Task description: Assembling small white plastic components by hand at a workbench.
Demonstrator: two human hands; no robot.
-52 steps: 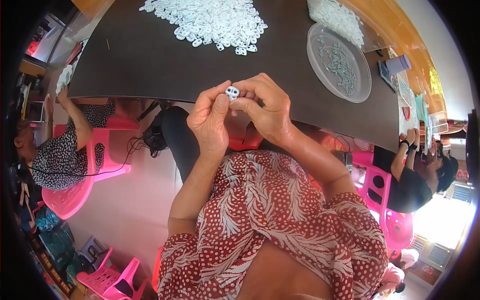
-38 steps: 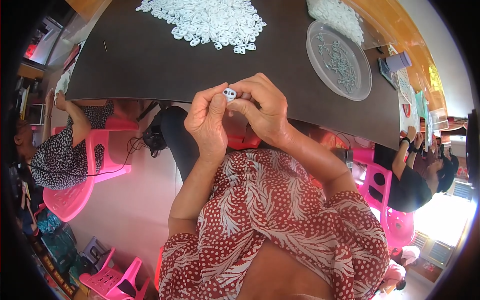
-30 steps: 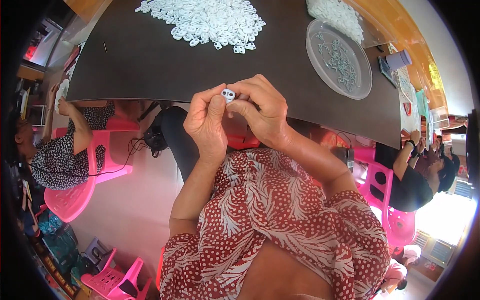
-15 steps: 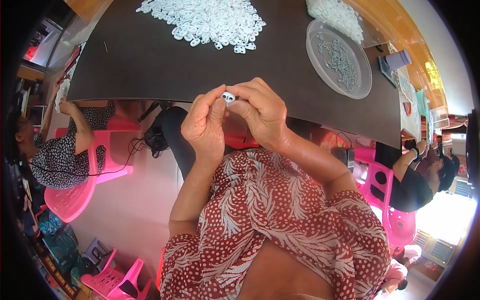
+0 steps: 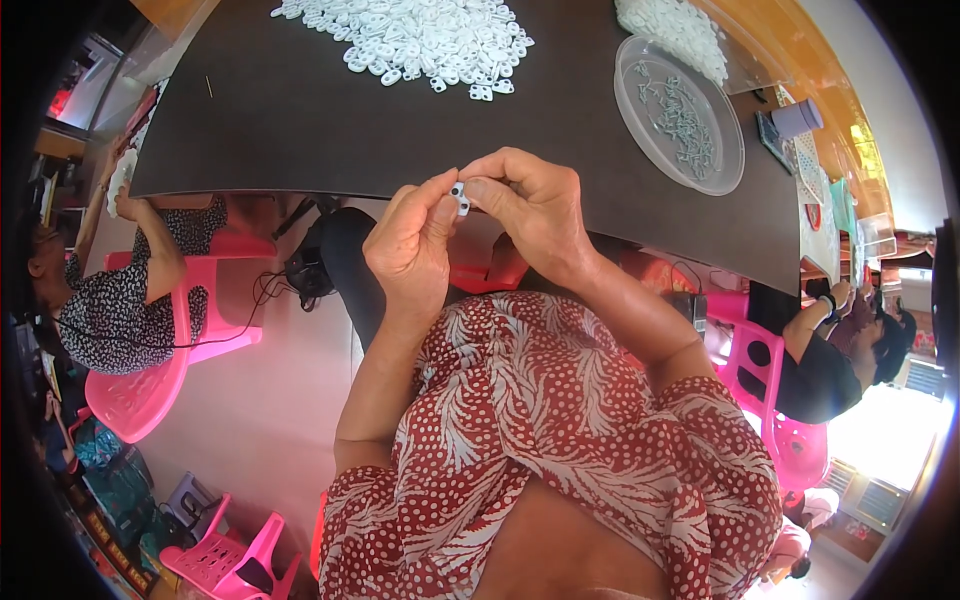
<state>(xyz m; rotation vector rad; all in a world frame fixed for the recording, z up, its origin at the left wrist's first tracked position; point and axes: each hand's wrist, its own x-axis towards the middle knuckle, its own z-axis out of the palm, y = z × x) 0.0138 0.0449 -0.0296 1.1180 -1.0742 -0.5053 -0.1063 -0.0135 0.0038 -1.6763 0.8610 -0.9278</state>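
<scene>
Just over the table's near edge, my left hand (image 5: 410, 238) pinches a small white two-holed plastic piece (image 5: 461, 200) between thumb and fingertips. My right hand (image 5: 540, 212) comes in from the other side, its thumb and forefinger closed together at the upper edge of that piece. Whether another tiny part sits between the right fingertips is too small to make out. Similar white plastic pieces (image 5: 425, 42) lie in a big heap farther back on the dark table (image 5: 330, 130), with a few strays along its near side.
A round clear tray (image 5: 728, 165) of small greyish metal parts stands right of my hands. Behind it lies a heap of translucent white pieces (image 5: 672, 38). A lilac cup (image 5: 797, 118) is at the far right. People sit on pink chairs (image 5: 140, 395) to either side.
The white piece has turned between my fingers. My right hand has shifted slightly right, its fingers less wrapped around the piece. The left hand stays nearly in place.
</scene>
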